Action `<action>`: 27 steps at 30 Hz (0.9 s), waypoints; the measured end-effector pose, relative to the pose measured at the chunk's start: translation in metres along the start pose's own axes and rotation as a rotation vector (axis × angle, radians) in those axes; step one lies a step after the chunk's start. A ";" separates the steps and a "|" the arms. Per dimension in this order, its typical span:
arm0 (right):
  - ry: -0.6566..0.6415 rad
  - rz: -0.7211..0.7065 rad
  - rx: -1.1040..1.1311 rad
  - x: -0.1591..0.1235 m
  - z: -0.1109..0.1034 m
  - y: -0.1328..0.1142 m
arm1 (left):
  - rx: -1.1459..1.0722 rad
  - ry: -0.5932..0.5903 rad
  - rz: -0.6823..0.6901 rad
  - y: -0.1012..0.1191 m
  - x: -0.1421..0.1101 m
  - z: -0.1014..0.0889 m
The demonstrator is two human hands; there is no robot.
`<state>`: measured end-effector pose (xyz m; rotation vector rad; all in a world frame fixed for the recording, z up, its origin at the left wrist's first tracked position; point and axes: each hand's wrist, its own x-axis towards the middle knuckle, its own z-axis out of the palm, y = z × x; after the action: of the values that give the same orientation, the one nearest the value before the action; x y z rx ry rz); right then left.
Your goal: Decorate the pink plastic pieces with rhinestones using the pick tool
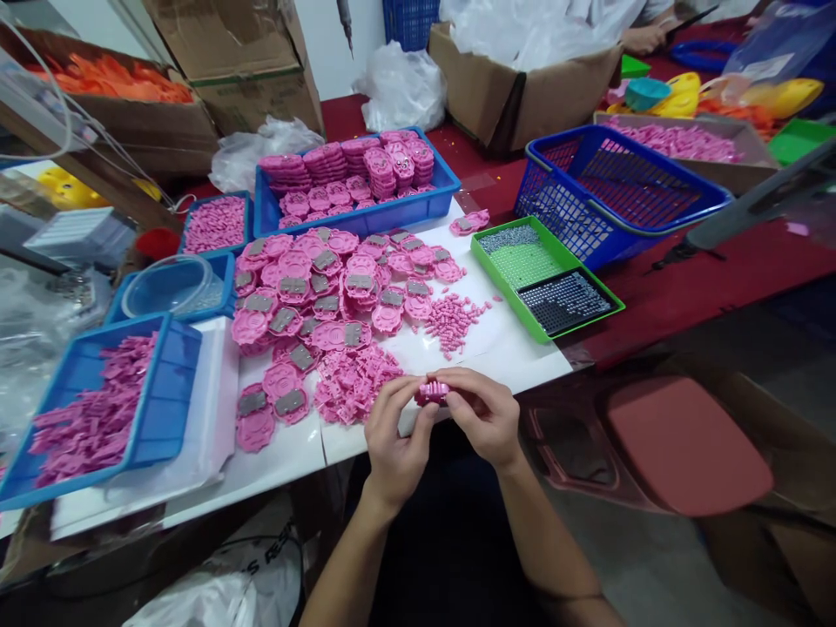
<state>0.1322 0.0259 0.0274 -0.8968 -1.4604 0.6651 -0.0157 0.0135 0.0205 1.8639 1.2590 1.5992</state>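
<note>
Between my left hand [400,431] and my right hand [482,414] is a small pink plastic housing [432,393], seen edge-on. Fingers and thumbs of both hands grip its two ends, just over the table's front edge; my fingers hide part of it. Just left of my left hand lies a heap of small pink plastic clips [356,383]. Behind that spreads a pile of pink plastic shells with grey metal plates [326,287]. Tiny pink pegs [453,322] lie scattered beyond my hands.
A green tray [482,261] of screws and a blue basket [562,218] stand at right. Blue bins of pink parts [179,383] and stacked shells [359,212] stand left and behind. One screwdriver [685,252] juts in from the right, another [345,22] hangs above. A red stool [685,444] is lower right.
</note>
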 end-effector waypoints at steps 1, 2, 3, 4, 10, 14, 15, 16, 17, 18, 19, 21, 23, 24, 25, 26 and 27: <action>-0.012 -0.013 -0.004 0.000 -0.001 0.000 | 0.004 0.009 0.006 0.000 -0.001 0.001; -0.032 -0.028 -0.011 0.000 -0.002 -0.001 | 0.013 0.021 0.011 0.000 -0.001 0.001; -0.056 -0.043 -0.025 0.000 -0.003 -0.001 | 0.026 0.030 0.014 -0.001 -0.001 0.002; -0.081 -0.060 -0.044 -0.001 -0.003 -0.002 | 0.042 0.032 0.016 -0.001 -0.002 0.002; -0.125 -0.136 -0.165 0.000 -0.009 -0.008 | 0.098 -0.001 0.091 -0.001 -0.002 0.000; -0.171 -0.111 -0.228 0.000 -0.010 -0.015 | 0.175 -0.014 0.140 -0.001 -0.003 0.001; -0.172 -0.106 -0.243 0.000 -0.009 -0.017 | 0.199 -0.013 0.154 -0.002 -0.004 0.002; -0.165 -0.105 -0.256 0.000 -0.008 -0.018 | 0.222 -0.006 0.167 -0.002 -0.005 0.002; -0.157 -0.106 -0.266 0.000 -0.006 -0.019 | 0.243 0.006 0.178 -0.003 -0.005 0.003; -0.147 -0.108 -0.271 0.000 -0.005 -0.019 | 0.259 0.019 0.186 -0.004 -0.006 0.004; -0.141 -0.108 -0.269 0.001 -0.003 -0.018 | 0.271 0.032 0.190 -0.005 -0.007 0.004; -0.141 -0.091 -0.243 0.003 -0.002 -0.016 | 0.276 0.050 0.182 -0.005 -0.006 0.006; -0.146 -0.045 -0.203 0.005 -0.003 -0.014 | 0.246 0.054 0.128 -0.006 -0.005 0.007; -0.161 -0.013 -0.186 0.005 -0.005 -0.013 | 0.220 0.057 0.080 -0.006 -0.004 0.008; -0.181 0.020 -0.175 0.005 -0.007 -0.011 | 0.188 0.065 0.024 -0.006 -0.002 0.010; -0.202 0.052 -0.173 0.005 -0.009 -0.010 | 0.151 0.074 -0.033 -0.007 -0.001 0.011; -0.222 0.082 -0.174 0.006 -0.012 -0.008 | 0.112 0.082 -0.084 -0.008 -0.001 0.013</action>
<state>0.1431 0.0258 0.0386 -1.0476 -1.7068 0.7234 -0.0071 0.0206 0.0103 1.8016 1.4701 1.6053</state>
